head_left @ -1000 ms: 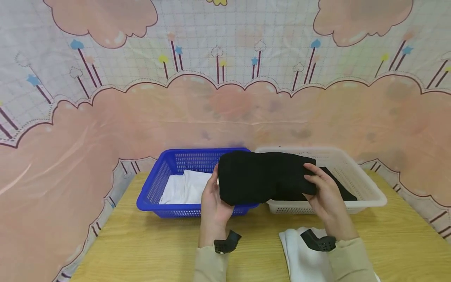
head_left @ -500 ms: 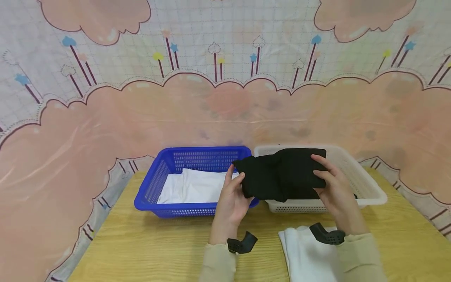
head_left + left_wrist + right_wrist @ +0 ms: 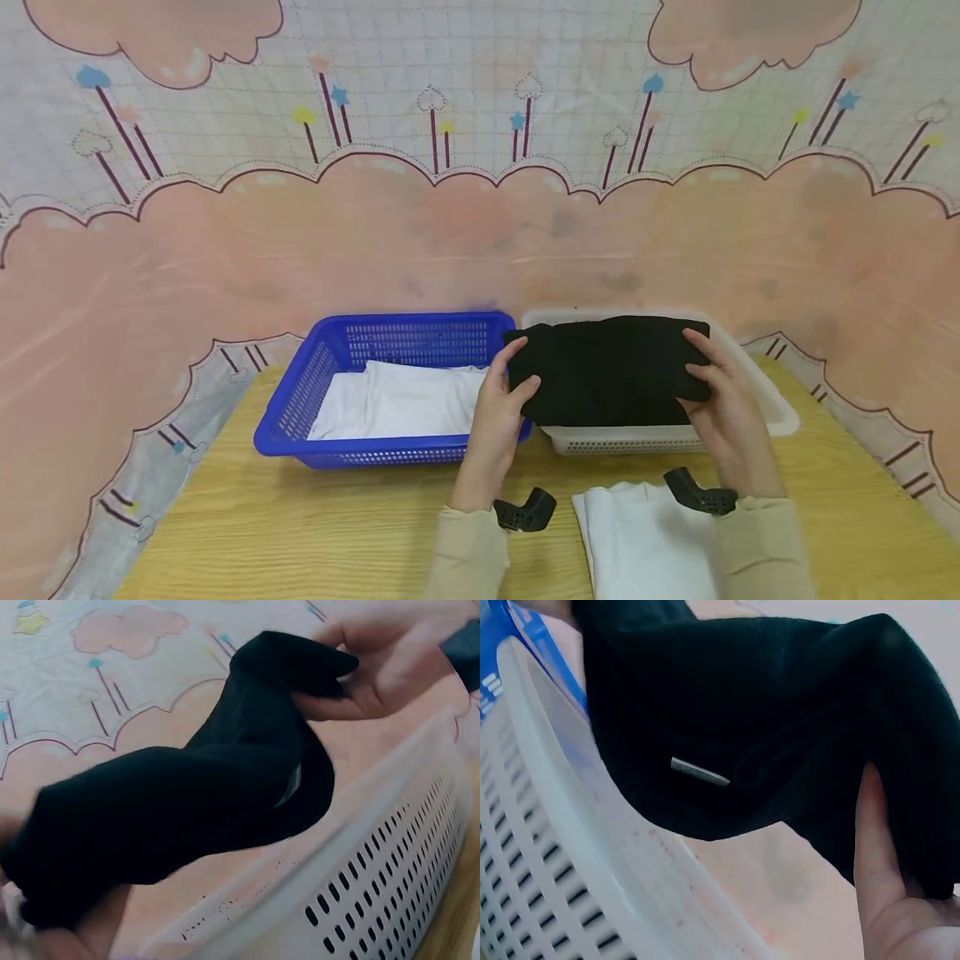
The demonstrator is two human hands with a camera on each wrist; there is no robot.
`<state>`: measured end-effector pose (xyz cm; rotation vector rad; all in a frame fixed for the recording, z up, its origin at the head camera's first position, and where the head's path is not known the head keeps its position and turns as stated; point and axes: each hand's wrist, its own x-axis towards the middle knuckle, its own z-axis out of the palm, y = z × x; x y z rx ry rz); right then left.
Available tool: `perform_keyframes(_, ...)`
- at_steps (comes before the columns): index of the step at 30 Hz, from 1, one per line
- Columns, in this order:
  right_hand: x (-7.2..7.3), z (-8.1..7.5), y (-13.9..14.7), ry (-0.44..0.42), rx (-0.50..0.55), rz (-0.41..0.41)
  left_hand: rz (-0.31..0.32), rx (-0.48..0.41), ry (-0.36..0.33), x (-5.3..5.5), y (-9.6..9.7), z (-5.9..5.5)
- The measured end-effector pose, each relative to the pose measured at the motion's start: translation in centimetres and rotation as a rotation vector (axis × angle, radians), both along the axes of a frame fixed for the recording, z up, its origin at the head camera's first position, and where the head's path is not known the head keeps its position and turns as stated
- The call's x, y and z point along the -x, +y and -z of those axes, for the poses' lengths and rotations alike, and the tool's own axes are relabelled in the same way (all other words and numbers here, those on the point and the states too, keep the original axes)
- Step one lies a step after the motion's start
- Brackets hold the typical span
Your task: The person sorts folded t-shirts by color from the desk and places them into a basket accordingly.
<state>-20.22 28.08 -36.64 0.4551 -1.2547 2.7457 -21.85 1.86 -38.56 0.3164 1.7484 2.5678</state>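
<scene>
A black folded garment (image 3: 611,371) is stretched lengthwise between both hands, above the white basket (image 3: 630,443). My left hand (image 3: 497,421) grips its left end, thumb in front. The right end is pinched by my right hand (image 3: 726,408), fingers on the near face. In the right wrist view the cloth sags in the middle, and a small pale label (image 3: 700,771) shows on its underside; the thumb (image 3: 877,847) presses into the fold there. The garment hides most of the white basket's inside in the head view.
Left of the white basket stands a blue basket (image 3: 390,457) with folded white cloth (image 3: 423,402) in it. A folded white cloth (image 3: 641,533) lies on the wooden table (image 3: 315,533) in front, partly under the right forearm. A patterned curtain (image 3: 360,250) hangs behind.
Both hands have carried the black garment rightward, from partly over the blue basket to over the white one. It bunched midway and now spans flatter. The head view has shifted slightly.
</scene>
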Motion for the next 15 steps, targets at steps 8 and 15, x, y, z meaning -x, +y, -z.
perform_keyframes(8,0.4,1.1,2.0,-0.059,-0.046,0.085,-0.06,0.495,0.134,-0.4,0.9,0.0)
perform_keyframes(15,0.2,1.6,2.5,-0.197,-0.379,0.35,-0.106,0.683,0.197,-0.1,1.3,0.3)
